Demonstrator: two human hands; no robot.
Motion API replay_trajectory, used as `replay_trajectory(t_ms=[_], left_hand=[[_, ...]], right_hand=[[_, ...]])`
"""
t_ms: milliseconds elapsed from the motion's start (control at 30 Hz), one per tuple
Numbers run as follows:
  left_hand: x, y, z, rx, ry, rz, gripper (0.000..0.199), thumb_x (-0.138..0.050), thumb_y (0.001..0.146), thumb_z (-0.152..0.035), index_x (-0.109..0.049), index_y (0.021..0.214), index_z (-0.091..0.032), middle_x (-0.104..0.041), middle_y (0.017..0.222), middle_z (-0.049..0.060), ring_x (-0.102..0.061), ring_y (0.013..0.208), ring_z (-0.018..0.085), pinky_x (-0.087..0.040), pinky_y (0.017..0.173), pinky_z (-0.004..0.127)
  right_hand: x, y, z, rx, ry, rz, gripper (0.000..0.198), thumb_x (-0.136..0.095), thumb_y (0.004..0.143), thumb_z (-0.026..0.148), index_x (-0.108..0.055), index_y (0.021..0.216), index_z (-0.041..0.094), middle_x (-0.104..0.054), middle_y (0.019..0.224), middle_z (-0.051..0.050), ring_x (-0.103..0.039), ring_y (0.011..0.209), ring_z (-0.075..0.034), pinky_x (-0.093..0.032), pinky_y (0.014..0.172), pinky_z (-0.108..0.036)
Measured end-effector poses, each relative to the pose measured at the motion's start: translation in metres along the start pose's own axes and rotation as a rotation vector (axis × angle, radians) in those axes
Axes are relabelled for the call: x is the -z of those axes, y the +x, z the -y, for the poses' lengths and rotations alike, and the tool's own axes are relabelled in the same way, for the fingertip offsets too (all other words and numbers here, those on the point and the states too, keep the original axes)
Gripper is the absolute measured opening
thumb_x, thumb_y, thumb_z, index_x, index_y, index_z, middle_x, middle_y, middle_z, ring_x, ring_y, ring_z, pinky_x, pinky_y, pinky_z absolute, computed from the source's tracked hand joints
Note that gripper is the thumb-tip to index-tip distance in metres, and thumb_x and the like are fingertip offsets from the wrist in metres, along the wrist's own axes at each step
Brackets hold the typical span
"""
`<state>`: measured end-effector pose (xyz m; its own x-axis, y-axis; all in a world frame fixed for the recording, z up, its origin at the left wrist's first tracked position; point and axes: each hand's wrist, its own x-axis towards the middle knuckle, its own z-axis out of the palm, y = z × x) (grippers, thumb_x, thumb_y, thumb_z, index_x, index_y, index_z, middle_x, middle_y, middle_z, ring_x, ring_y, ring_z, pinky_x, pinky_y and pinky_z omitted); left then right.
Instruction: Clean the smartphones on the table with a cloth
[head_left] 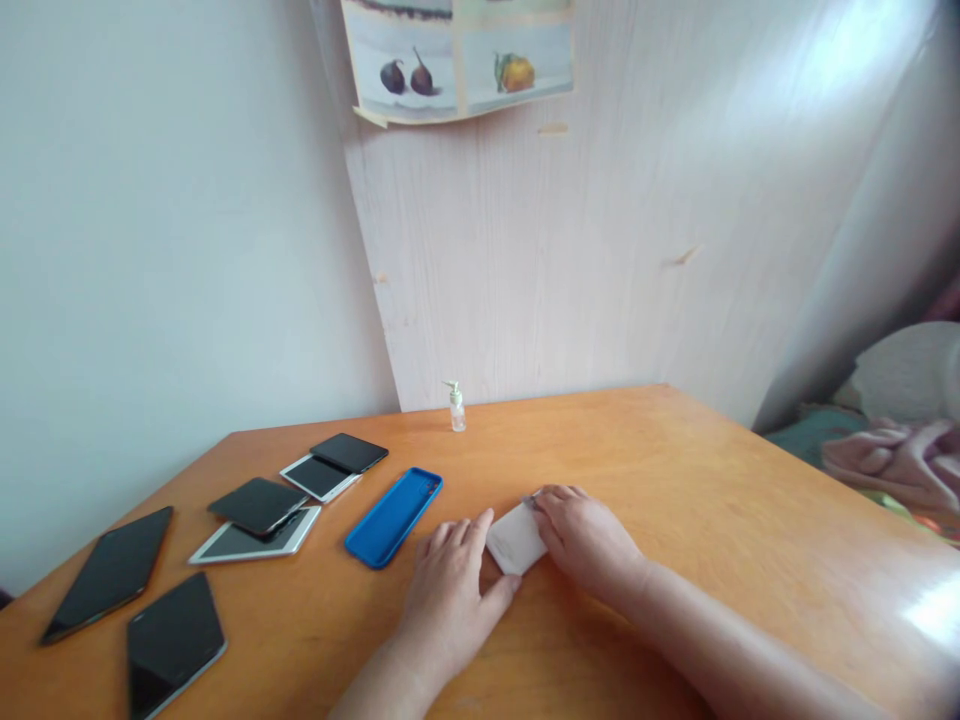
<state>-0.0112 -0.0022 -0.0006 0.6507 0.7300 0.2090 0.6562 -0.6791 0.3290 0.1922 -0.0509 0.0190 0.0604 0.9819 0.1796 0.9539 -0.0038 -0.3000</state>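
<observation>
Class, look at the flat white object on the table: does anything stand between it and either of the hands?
Nothing visible does. The left hand meets the flat white object at its left side, the right hand at its right. The blue phone case lies apart, farther left.

Devices point(259, 505) lie toward the left edge of the worktop point(750, 520), a phone case point(394, 517) between them and the handled object point(516, 538), a pump bottle point(457, 411) near the back edge.

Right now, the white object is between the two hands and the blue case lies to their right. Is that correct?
The side is wrong: the head view shows the blue case to the left of the left hand and right hand. The white object is between them.
</observation>
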Motion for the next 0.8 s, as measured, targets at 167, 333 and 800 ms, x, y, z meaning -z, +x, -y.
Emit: replay_trajectory(t_ms=[167,333,800], left_hand=[[0.001,0.0,-0.001,0.017,-0.006,0.006,0.06,-0.057,0.085,-0.037,-0.045,0.142,-0.021,-0.059,0.133,0.011,-0.05,0.121,0.029,-0.034,0.106,0.044],[0.0,0.0,-0.001,0.008,-0.006,-0.017,0.06,-0.057,0.085,-0.034,-0.045,0.142,-0.021,-0.058,0.136,0.01,-0.05,0.122,0.029,-0.034,0.105,0.042],[-0.001,0.0,-0.001,0.005,-0.004,-0.019,0.059,-0.055,0.085,-0.031,-0.044,0.142,-0.021,-0.06,0.133,0.009,-0.051,0.121,0.027,-0.032,0.105,0.039]], right_hand=[[-0.003,-0.01,0.016,0.221,0.028,0.061,0.039,-0.042,0.098,0.03,-0.056,0.133,0.019,-0.057,0.138,-0.012,-0.046,0.133,-0.025,-0.027,0.115,-0.04],[-0.009,-0.008,0.017,0.273,0.019,0.108,0.049,-0.034,0.102,0.045,-0.045,0.145,0.026,-0.049,0.149,-0.007,-0.035,0.142,-0.027,-0.012,0.119,-0.052],[-0.01,-0.007,0.017,0.253,0.015,0.116,0.059,-0.03,0.1,0.056,-0.04,0.149,0.026,-0.044,0.152,-0.007,-0.031,0.144,-0.027,-0.003,0.12,-0.053]])
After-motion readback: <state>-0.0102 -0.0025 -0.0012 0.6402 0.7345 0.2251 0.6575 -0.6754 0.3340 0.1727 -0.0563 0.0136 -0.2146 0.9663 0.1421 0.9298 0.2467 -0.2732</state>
